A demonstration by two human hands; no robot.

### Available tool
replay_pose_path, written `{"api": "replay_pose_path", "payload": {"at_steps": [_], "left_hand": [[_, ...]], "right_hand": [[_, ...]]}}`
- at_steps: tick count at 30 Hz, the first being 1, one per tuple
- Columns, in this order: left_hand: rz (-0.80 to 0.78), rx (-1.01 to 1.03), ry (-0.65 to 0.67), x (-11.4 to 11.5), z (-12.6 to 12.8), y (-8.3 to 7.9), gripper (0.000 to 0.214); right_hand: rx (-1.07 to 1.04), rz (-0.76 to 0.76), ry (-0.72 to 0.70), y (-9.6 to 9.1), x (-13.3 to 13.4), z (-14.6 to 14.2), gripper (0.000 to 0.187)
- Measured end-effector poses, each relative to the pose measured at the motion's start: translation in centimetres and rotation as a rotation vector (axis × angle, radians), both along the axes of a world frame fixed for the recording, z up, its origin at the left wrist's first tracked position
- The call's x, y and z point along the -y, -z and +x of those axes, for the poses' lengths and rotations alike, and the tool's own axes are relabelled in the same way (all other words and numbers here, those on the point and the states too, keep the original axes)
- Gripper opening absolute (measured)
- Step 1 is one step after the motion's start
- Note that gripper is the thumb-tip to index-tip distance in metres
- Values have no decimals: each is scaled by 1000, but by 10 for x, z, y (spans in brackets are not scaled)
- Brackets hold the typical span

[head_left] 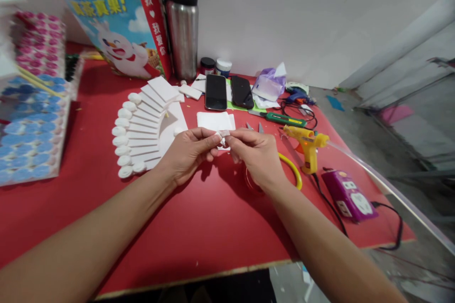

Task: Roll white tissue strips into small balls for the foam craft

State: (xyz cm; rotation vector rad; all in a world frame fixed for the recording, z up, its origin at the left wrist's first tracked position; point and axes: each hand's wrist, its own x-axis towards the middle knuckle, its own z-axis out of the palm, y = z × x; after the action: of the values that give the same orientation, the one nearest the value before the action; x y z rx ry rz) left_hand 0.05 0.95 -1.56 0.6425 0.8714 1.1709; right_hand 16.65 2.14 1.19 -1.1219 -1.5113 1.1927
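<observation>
- Over the middle of the red surface (199, 218), I have the left hand (188, 151) and the right hand (258, 154) meeting fingertip to fingertip, both closed in a pinch on one small white scrap (223, 134).
- I hold the scrap raised off the surface, just in front of a white foam sheet (213, 120). Its long axis runs left to right, from one hand across to the other, and neither hand sits nearer than the other; each grips one end.
- To the left of the left hand lies a white foam staircase (149, 125), its steps fanned out and tipped with rounded knobs.
- To the right of the right hand a yellow glue gun (307, 144) stands upright, near a purple power strip (350, 194). A yellow ring (295, 170) shows partly under the right wrist.
- At the back lie two dark phones (215, 91) side by side, screens blank, beside a steel flask (182, 23).
- Only the blue carton (113, 19) leaning at the rear bears writing I can read: large Chinese characters, among them "承诺" and "真果", above a cartoon figure; its red edge reads "我要你" below a heart. I can make out no brand on the glue gun or the flask.
</observation>
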Motion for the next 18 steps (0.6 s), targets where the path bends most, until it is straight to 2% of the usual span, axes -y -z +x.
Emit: {"api": "replay_pose_path", "payload": {"at_steps": [12,18], "left_hand": [[119,-289,-62,4,1,-6,25],[155,-362,-87,5,0,-8,28]], "right_hand": [[94,130,-59,0,3,2,18],[238,352,-94,1,4,4,22]]}}
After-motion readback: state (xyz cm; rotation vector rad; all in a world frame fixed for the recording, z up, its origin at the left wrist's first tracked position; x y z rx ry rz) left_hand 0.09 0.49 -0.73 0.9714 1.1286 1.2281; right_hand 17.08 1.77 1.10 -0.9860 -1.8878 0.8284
